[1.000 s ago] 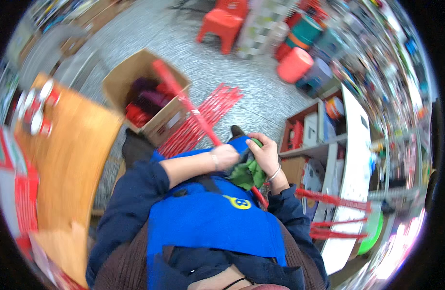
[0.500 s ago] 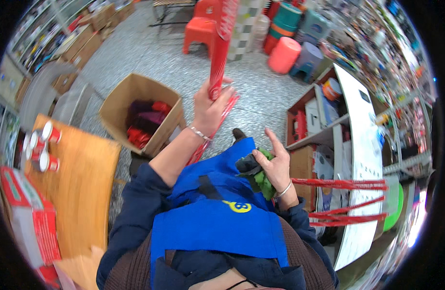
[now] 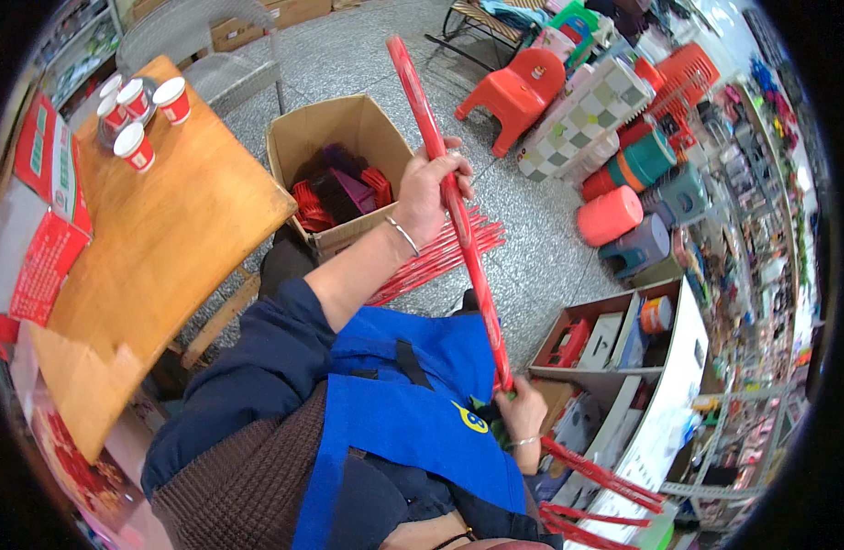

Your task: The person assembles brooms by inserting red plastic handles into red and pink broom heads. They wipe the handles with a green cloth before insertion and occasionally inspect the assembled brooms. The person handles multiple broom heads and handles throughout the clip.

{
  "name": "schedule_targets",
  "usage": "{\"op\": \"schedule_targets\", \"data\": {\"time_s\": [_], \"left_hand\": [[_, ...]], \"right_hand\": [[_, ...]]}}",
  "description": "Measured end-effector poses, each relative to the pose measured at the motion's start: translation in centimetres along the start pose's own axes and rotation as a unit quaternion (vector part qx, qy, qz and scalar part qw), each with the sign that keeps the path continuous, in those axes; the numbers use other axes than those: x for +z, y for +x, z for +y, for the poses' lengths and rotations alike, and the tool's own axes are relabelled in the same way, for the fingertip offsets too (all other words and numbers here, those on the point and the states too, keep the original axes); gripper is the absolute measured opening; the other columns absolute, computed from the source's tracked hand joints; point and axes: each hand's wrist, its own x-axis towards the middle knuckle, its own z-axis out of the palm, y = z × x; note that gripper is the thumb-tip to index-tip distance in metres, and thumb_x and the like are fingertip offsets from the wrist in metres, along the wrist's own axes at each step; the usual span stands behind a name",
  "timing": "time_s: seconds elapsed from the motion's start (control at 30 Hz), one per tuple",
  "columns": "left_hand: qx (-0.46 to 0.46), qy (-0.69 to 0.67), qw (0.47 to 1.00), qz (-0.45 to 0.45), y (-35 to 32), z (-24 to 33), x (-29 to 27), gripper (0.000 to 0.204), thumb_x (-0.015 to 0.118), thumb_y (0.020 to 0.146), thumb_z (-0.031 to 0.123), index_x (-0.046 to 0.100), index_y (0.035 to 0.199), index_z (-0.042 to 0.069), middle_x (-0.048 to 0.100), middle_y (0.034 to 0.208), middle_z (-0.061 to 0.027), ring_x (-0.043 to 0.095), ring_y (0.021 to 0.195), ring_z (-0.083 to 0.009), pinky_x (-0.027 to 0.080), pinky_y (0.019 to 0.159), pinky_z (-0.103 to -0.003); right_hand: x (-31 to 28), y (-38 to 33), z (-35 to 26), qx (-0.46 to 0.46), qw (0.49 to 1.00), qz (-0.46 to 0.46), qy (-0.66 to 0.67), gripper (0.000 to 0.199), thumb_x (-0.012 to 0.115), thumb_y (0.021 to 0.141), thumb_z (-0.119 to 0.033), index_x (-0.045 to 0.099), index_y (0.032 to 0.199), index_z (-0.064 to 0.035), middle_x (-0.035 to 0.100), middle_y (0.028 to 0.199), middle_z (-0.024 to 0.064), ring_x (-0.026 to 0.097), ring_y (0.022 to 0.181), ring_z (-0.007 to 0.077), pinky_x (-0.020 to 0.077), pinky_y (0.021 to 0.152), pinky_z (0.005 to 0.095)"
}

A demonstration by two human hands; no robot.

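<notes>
A long, shiny red pole point(image 3: 468, 243) slants across in front of me, its upper end pointing away and its lower end beside my blue apron point(image 3: 403, 431). My left hand point(image 3: 431, 188) is wrapped round the pole in its upper half. Near the lower end, my right hand point(image 3: 524, 412) is closed on the pole, with a bit of green cloth point(image 3: 479, 400) showing beside it; its fingertips are partly hidden. Beneath my left forearm lies a bundle of similar red poles point(image 3: 440, 261). More red poles point(image 3: 614, 481) stick out past my right wrist.
An open cardboard box point(image 3: 303, 128) holds red and purple bristled pieces point(image 3: 353, 191). To the left stands a wooden table point(image 3: 197, 174) with paper cups point(image 3: 171, 101). A white-topped shelf unit point(image 3: 660, 403) is at right; a red chair point(image 3: 518, 96) and stools point(image 3: 610, 217) stand farther off.
The view has turned to the right. The pole, upright before, now slants across. My right hand, earlier half open with the green and dark cloth and off the pole, has closed on its lower end.
</notes>
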Motion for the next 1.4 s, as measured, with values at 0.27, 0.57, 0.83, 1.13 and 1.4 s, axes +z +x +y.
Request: {"op": "schedule_targets", "data": {"time_s": [0.27,0.57,0.83,1.13,1.4], "left_hand": [[0.063,-0.018,0.997,-0.040,-0.6,1.3,-1.1,0.044,0.050,0.088,0.001,0.038,0.130,0.009,0.057,0.090,-0.0110,0.057,0.069,-0.0137,0.051,0.063,-0.032],[0.135,0.054,0.983,-0.115,-2.9,4.3,-0.2,0.068,0.049,0.089,-0.001,0.017,0.147,0.015,0.056,0.098,-0.0166,0.059,0.067,-0.0137,0.053,0.066,-0.030],[0.142,0.064,0.977,-0.145,-3.7,5.7,0.2,0.072,0.053,0.088,-0.002,0.015,0.146,0.018,0.055,0.098,-0.0151,0.059,0.067,-0.0120,0.053,0.064,-0.027],[0.128,0.065,0.978,-0.152,-4.0,6.0,0.7,0.072,0.054,0.088,-0.003,0.017,0.145,0.021,0.055,0.098,-0.0134,0.060,0.066,-0.0113,0.054,0.062,-0.027],[0.135,0.184,0.965,-0.126,-3.4,5.0,0.2,0.060,0.058,0.090,0.007,0.023,0.139,0.012,0.058,0.097,-0.0114,0.060,0.070,-0.0119,0.051,0.066,-0.025]], "right_hand": [[3.2,-4.6,3.7,0.081,0.991,-0.110,0.009,0.024,0.069,0.067,-0.030,0.067,0.085,-0.0138,0.066,0.075,0.0176,0.064,0.072,0.0379,0.0513,0.064,0.0480],[6.9,-5.9,5.2,0.138,0.976,-0.157,-0.068,0.021,0.066,0.073,-0.033,0.068,0.085,-0.0162,0.066,0.075,0.0169,0.065,0.072,0.0378,0.0505,0.065,0.0512],[7.0,-6.1,5.1,0.098,0.976,-0.180,-0.073,0.025,0.065,0.075,-0.040,0.067,0.083,-0.0164,0.065,0.072,0.0170,0.065,0.071,0.0375,0.0497,0.063,0.0507],[7.6,-6.5,5.7,0.093,0.975,-0.182,-0.082,0.025,0.066,0.074,-0.040,0.068,0.081,-0.0169,0.065,0.071,0.0157,0.064,0.069,0.0370,0.0498,0.063,0.0504],[6.3,-6.8,6.2,0.127,0.981,-0.147,0.002,0.023,0.068,0.072,-0.038,0.070,0.080,-0.0169,0.066,0.073,0.0165,0.065,0.071,0.0348,0.0509,0.065,0.0467]]}}
